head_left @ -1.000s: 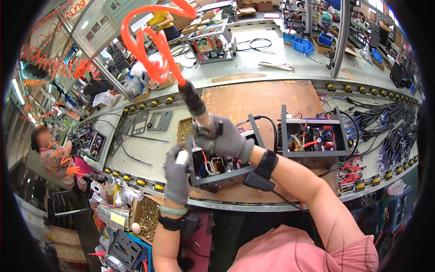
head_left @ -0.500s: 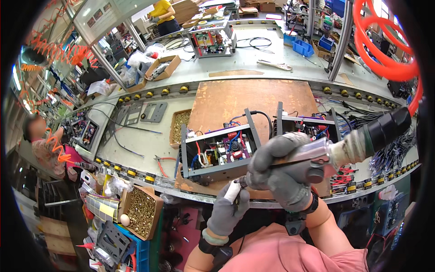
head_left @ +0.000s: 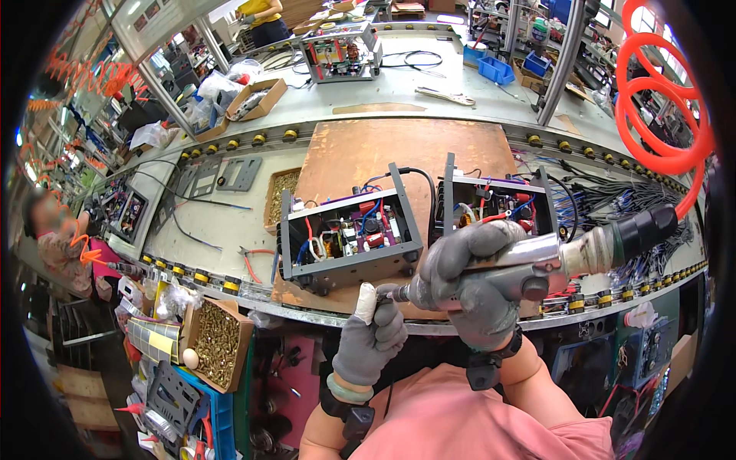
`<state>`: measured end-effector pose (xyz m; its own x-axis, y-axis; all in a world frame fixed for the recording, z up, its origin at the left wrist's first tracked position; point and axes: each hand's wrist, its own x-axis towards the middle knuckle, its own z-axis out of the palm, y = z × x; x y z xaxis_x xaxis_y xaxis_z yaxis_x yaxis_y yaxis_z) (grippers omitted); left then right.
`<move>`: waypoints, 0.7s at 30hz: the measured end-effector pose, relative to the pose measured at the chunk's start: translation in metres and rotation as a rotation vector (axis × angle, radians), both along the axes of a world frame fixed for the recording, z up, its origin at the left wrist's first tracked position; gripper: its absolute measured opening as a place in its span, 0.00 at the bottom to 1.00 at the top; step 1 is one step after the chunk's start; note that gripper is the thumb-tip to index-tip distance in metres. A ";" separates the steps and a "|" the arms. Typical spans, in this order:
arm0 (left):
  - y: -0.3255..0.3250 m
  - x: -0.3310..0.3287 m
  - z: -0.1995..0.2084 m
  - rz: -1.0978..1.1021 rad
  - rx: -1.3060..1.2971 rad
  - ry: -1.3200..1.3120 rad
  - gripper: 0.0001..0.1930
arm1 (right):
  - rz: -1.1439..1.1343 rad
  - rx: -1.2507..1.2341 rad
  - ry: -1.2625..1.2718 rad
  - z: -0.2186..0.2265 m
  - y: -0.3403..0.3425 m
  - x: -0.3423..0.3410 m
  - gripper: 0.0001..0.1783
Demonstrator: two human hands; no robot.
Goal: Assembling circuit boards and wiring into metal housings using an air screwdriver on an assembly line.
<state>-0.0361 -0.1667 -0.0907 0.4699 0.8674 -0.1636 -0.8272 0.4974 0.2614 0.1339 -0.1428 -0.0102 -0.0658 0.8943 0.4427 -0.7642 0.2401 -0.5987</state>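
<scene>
My right hand [head_left: 484, 316], in a grey glove, is wrapped around a silver air screwdriver [head_left: 529, 259] held roughly level, its tip pointing left. A black grip and a red coiled air hose trail from its right end. My left hand [head_left: 369, 343], gloved too, with white wrapping on the thumb, is closed in a pinch at the screwdriver's tip. What lies between those fingertips is too small to make out. Just beyond my hands stands an open grey metal case [head_left: 349, 270] filled with circuit parts and wires. A second such case [head_left: 502, 198] stands to its right, partly behind the screwdriver.
Both cases rest on a brown board [head_left: 406, 142] on the roller line. Pliers [head_left: 250, 264] with red handles lie left of it. A carton of screws [head_left: 218, 345] stands at lower left. Black cables [head_left: 606, 184] spread at right. The red hose [head_left: 661, 100] hangs at upper right.
The view has shifted, so the cases and bench appear farther left and higher. My hands stay together at the screwdriver's tip, both still closed.
</scene>
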 end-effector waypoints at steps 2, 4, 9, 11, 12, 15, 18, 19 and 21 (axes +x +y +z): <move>0.002 0.000 0.001 -0.020 -0.003 -0.111 0.21 | -0.014 0.186 -0.101 -0.003 0.010 0.002 0.23; -0.004 0.004 0.008 0.038 0.032 0.108 0.20 | 0.135 0.309 -0.098 0.003 0.023 0.005 0.21; -0.005 0.031 0.014 0.452 0.102 0.660 0.24 | -0.259 -0.096 0.095 0.019 -0.007 -0.017 0.23; 0.002 0.040 0.029 0.548 0.037 0.785 0.28 | -0.192 -0.195 0.239 0.021 -0.006 -0.013 0.29; 0.008 0.036 0.034 0.459 -0.033 0.761 0.29 | -0.250 -0.181 0.183 0.018 -0.001 -0.011 0.26; 0.026 -0.020 0.018 0.442 0.482 1.160 0.26 | -0.251 -0.117 0.106 0.018 0.008 0.009 0.24; 0.080 -0.062 0.023 0.736 0.529 2.011 0.10 | -0.362 -0.105 0.106 0.021 0.009 0.019 0.24; 0.093 -0.075 0.027 0.720 0.696 2.366 0.13 | -0.397 -0.090 0.085 0.022 0.009 0.021 0.24; 0.115 -0.085 0.039 0.460 0.799 2.680 0.14 | -0.425 -0.074 0.064 0.019 0.011 0.018 0.25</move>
<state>-0.1211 -0.0522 -0.0522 -0.0276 0.9209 0.3887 0.9927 -0.0205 0.1189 0.1518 -0.1316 0.0089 0.3405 0.8655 0.3674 -0.6426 0.4994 -0.5810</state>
